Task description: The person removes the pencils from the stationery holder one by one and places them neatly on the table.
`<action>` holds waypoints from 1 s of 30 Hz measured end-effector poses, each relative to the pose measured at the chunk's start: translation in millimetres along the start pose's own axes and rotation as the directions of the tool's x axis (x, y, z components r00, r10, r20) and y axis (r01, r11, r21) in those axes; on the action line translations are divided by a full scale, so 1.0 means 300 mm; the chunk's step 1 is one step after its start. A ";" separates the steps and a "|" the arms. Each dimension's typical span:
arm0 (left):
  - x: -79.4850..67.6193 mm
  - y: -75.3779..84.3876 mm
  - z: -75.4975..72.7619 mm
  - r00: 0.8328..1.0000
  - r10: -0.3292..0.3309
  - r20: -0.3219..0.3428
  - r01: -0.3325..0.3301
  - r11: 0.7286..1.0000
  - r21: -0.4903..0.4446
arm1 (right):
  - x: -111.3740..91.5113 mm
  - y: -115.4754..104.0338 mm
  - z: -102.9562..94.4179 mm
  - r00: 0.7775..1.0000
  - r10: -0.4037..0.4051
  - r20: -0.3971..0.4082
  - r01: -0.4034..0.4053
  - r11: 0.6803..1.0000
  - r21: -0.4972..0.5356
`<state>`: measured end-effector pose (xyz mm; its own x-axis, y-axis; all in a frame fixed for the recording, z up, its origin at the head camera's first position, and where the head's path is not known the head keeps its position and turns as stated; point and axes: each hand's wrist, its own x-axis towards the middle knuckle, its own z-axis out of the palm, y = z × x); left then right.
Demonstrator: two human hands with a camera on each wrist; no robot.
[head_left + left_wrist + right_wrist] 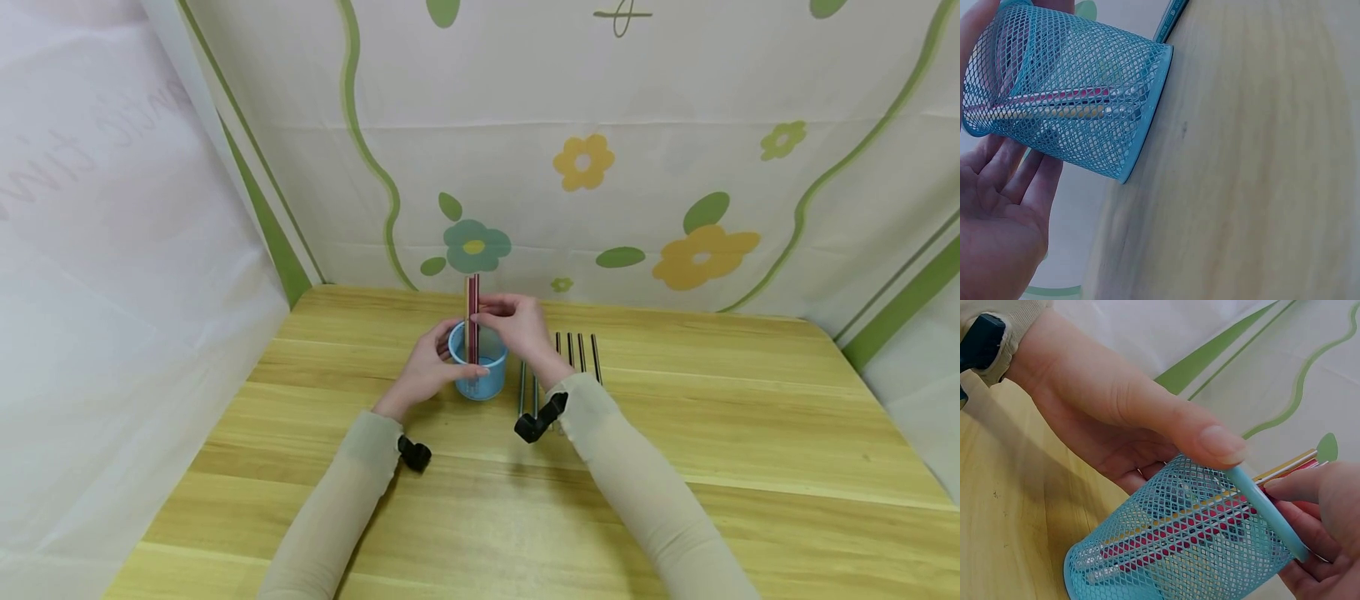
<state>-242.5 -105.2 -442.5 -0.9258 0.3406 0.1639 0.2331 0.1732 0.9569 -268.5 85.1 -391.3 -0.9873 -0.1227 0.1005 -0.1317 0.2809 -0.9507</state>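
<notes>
A light blue mesh pen cup stands on the table. My left hand holds it from the left, thumb at the near side of the rim and fingers around the far side. Red and yellow striped pencils stand upright in the cup, rising well above its rim. Just over the rim, my right hand pinches them between thumb and fingers. Through the mesh in the right wrist view, the pencils show clear lower ends near the cup's bottom. The left wrist view shows the cup from its side.
Several dark, slim pencils lie in a row on the wooden table right of the cup, partly hidden under my right forearm. A white cloth with printed flowers hangs behind the table's far edge. Another white cloth hangs at the left.
</notes>
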 end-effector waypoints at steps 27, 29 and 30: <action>-0.004 0.013 -0.004 1.000 0.004 0.006 -0.003 0.999 -0.043 | -0.024 -0.030 -0.068 0.996 0.026 -0.083 -0.017 0.994 0.105; -0.006 0.010 -0.003 1.000 0.007 0.006 -0.006 0.999 -0.040 | -0.027 -0.031 -0.073 0.996 0.023 -0.087 -0.012 0.992 0.124; -0.011 0.026 -0.002 1.000 0.006 0.010 -0.005 0.999 -0.040 | -0.028 -0.031 -0.076 0.996 0.021 -0.091 -0.008 0.991 0.132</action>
<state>-237.9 -105.7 -435.5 -0.9215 0.3507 0.1670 0.2260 0.1345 0.9648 -261.1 105.2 -376.6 -0.9938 -0.0301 0.1071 -0.1105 0.1534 -0.9820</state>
